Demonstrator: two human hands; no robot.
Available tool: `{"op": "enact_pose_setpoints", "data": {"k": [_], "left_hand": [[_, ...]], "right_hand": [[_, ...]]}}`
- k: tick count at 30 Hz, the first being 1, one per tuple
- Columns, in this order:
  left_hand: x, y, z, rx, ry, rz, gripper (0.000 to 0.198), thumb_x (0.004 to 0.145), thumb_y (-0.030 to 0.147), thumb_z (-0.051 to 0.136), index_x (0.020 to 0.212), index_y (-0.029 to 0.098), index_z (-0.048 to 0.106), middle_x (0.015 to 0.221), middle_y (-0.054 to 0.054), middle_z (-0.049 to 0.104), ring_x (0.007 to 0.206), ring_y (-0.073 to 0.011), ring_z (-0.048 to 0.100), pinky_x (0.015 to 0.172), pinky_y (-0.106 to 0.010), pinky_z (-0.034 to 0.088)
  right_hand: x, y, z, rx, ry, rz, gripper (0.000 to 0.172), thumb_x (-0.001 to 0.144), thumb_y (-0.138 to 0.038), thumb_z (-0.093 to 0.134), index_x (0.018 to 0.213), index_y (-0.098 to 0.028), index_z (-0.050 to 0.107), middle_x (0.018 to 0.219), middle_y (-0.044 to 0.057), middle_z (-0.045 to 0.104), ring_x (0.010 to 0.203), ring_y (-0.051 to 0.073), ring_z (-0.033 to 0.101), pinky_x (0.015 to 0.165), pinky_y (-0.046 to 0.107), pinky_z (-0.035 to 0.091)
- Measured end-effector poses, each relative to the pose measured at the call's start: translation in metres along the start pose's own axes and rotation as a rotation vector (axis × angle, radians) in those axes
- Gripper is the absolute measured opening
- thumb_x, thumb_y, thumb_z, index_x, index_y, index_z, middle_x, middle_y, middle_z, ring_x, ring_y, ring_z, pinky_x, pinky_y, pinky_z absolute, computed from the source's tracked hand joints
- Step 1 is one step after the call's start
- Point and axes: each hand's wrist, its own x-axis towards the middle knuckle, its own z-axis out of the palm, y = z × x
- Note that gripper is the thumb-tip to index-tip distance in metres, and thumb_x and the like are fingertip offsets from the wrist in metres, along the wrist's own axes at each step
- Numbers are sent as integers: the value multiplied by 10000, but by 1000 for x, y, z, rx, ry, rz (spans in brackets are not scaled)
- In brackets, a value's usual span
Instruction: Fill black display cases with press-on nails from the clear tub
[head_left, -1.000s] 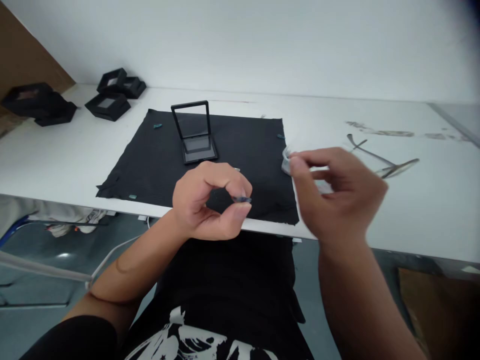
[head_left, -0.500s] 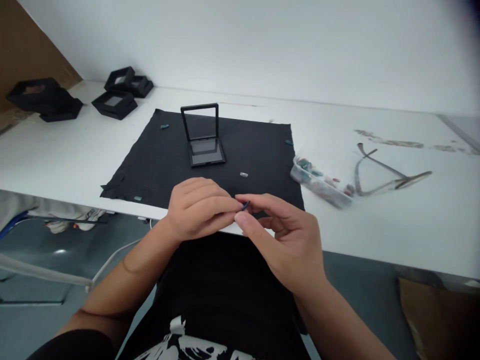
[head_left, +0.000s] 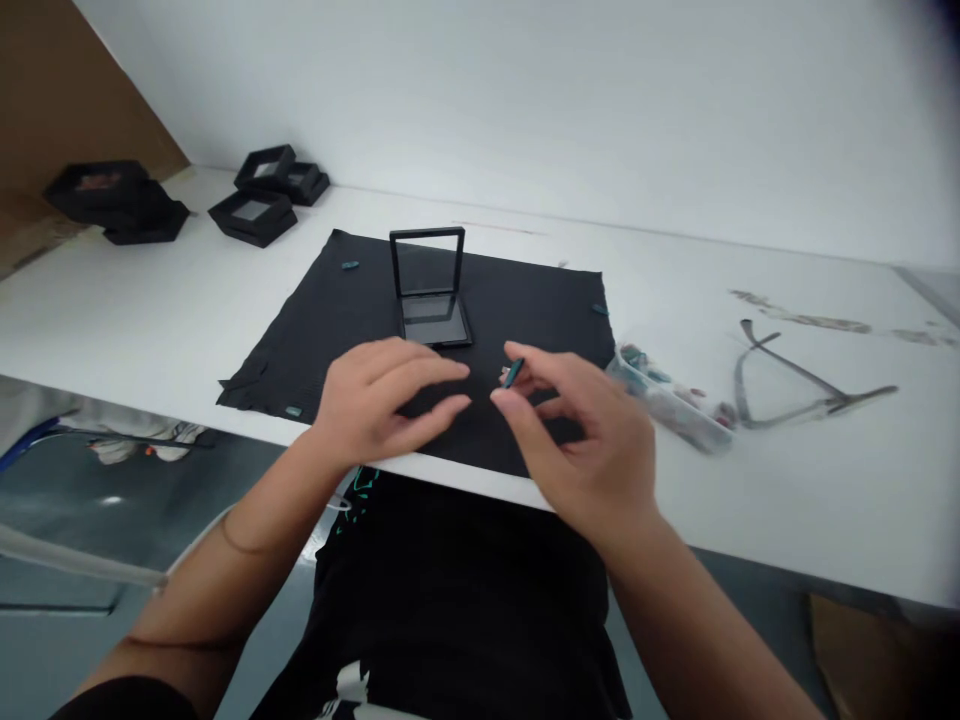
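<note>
My right hand (head_left: 592,440) pinches a small, narrow teal piece (head_left: 513,373) between thumb and forefinger, a little above the black cloth (head_left: 315,350). To its left my left hand (head_left: 375,400) is empty, thumb and fingers apart and pointing toward the piece. Behind both hands an opened black display frame (head_left: 394,262) stands on the cloth, its clear lid upright and its base flat. Small teal pieces lie near the cloth's edges: one at the far left (head_left: 350,265), one at the right (head_left: 600,309), one at the near left (head_left: 293,411).
Right of the cloth is a clear plastic tub (head_left: 701,430) of coloured pieces, blurred. Beyond it lies a thin grey angular object (head_left: 810,372). Several black frames (head_left: 255,225) are piled at the back left. A white wall (head_left: 525,110) runs behind the white table (head_left: 810,480).
My hands, which were together around the small piece, have moved apart. My left hand has let go and opened; the right keeps the piece. The whole view has shifted slightly.
</note>
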Motion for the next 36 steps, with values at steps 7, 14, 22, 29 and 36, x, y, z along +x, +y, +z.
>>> {"op": "enact_pose_setpoints", "data": {"k": [7,14,22,29,36], "left_hand": [[-6,-48,-20,267,-565,-323,464,1038,515,488,1381,246,648,1619,-107,441,1487,-355,436,1170,-566,423],[-15,-48,-18,183,-680,-426,541,1060,543,408,1474,231,565,1595,-114,470,1480,-317,464,1208,-555,403],[-22,-45,-19,142,-620,-366,500,1047,509,474,1425,212,611,1543,-117,537,1402,-316,553,1148,-557,477],[-23,-57,-34,56,-588,-401,399,1027,484,531,1319,258,682,1470,-71,619,1334,-264,615,1118,-484,513],[-1,-103,-63,356,-589,-752,533,962,602,523,1350,257,642,1386,-77,672,1246,-347,644,1018,-517,545]], "right_hand": [[79,10,25,-514,-358,-85,293,984,-294,554,1224,-199,692,1124,92,741,903,249,705,633,345,464],[122,10,75,-621,-605,-126,238,978,-312,570,1062,-171,743,1123,127,737,974,300,704,697,372,460],[119,24,77,-523,-592,-99,283,970,-387,576,1114,-199,731,1123,86,738,948,256,695,680,349,459],[115,31,79,-423,-517,-66,276,966,-359,582,1153,-258,759,1087,48,750,926,229,690,704,349,477],[116,35,86,-367,-494,-57,321,970,-346,554,1213,-259,744,1047,55,750,911,237,682,700,353,486]]}}
